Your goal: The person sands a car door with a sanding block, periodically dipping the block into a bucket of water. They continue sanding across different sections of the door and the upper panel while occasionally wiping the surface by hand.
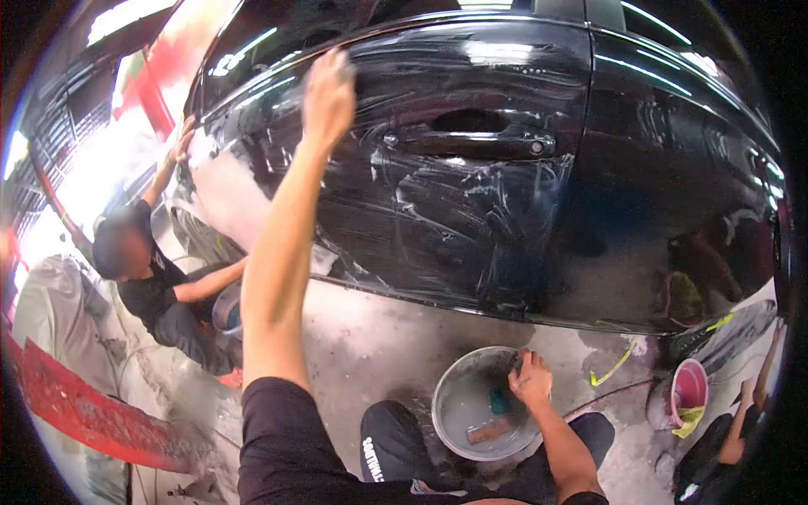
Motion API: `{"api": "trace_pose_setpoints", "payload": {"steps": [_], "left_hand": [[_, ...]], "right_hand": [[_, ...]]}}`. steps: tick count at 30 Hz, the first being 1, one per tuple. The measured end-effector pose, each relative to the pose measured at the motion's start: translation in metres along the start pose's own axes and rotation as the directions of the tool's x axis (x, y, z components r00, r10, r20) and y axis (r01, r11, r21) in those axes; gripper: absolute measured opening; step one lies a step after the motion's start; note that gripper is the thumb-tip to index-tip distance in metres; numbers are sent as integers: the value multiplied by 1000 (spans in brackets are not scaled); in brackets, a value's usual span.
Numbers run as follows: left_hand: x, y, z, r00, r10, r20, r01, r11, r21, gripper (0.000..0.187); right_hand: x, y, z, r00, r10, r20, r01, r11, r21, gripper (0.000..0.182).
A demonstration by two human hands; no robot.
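My left hand (330,99) is raised against the upper part of a black car door (471,227), left of the door handle (471,145). Its fingers look closed around something greyish at their tips, too blurred to name. Whitish streaks smear the door's paint. Below, my right hand (531,379) curls over the right rim of a round grey basin (438,396), between my knees. Cloudy water fills the basin, with a dark green pad (500,401) and a brownish block (489,432) in it.
At left a crouching co-worker (156,278) touches the car beside another basin (227,310). A red bar (93,421) lies lower left. Right, a pink bucket (690,389) holds a yellow cloth (688,421); another person (728,450) is near it. A hose crosses the floor.
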State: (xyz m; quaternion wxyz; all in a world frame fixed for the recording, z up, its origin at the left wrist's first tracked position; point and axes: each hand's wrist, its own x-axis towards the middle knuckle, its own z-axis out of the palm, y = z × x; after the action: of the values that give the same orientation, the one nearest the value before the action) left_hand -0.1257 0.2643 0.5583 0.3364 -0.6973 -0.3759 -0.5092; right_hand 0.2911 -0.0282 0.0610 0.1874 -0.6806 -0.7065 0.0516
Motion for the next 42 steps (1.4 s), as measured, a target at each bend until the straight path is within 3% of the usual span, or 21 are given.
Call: {"api": "trace_pose_setpoints", "payload": {"steps": [3,5,7,8,9,11,13,15,16,19,21,24,27,29,31,33,35,37,38,40,42], "left_hand": [[31,108,26,980,192,46,-190,981,-30,45],[35,127,39,972,208,-113,-225,960,-166,45],[32,94,3,984,168,52,-145,943,-301,43],[24,58,12,978,209,-18,-208,958,-197,42],[19,45,-8,988,137,69,-120,970,-211,41],[7,0,-9,999,52,8,-50,989,-140,40],[14,13,6,997,-17,-77,13,999,-46,40],[23,58,22,995,24,-93,-38,987,-159,39],[26,82,36,966,194,-171,-217,967,-133,37],[31,88,28,966,251,-66,-259,935,-244,37],[23,32,16,973,231,-30,-233,964,-131,38],[10,-32,-19,1000,-15,-5,15,999,-35,36],[25,-12,9,993,-88,-79,83,994,-66,38],[38,35,30,986,127,-113,-146,973,-180,37],[46,91,28,974,189,-123,-212,953,-216,31],[47,69,20,967,225,-118,-251,920,-302,31],[38,26,-7,976,212,48,-198,959,-202,35],[17,-53,-12,989,149,-21,-150,989,-15,35],[16,-58,-23,999,41,14,-40,998,-40,37],[22,-36,-17,997,-80,-3,80,996,-28,39],[37,40,4,998,53,-23,-56,982,-179,28]], "right_hand": [[4,-1,3,1000,-16,-13,15,999,-29,58],[2,5,0,999,-29,-14,28,999,-47,58],[-1,2,0,1000,-26,3,26,1000,-12,58],[2,-1,0,1000,-23,-2,23,1000,-3,58],[0,-1,-2,1000,-26,-1,26,1000,-1,58],[0,4,-2,1000,-19,-10,19,1000,7,58],[-2,4,3,1000,-16,-15,16,1000,-19,58],[-8,4,-3,999,-22,27,23,998,-54,59],[1,0,-4,999,-26,44,29,996,-84,60],[0,-1,-5,999,-37,20,39,996,-78,59],[3,-3,-3,999,-45,4,45,997,-61,58],[-1,-1,-4,1000,-28,-5,28,999,-33,57],[-2,1,-4,999,-38,2,38,998,-47,58],[2,-2,-2,998,-68,-9,67,995,-71,59],[2,-3,-4,998,-28,47,33,995,-96,60],[1,0,-8,997,-36,63,43,993,-113,60],[-4,-3,-2,997,-15,78,22,996,-86,60],[0,1,1,998,3,66,3,996,-86,62],[4,0,3,998,20,53,-16,998,-67,62],[3,1,1,994,26,106,-16,995,-99,63],[0,1,0,996,13,93,-4,995,-102,63]]}}
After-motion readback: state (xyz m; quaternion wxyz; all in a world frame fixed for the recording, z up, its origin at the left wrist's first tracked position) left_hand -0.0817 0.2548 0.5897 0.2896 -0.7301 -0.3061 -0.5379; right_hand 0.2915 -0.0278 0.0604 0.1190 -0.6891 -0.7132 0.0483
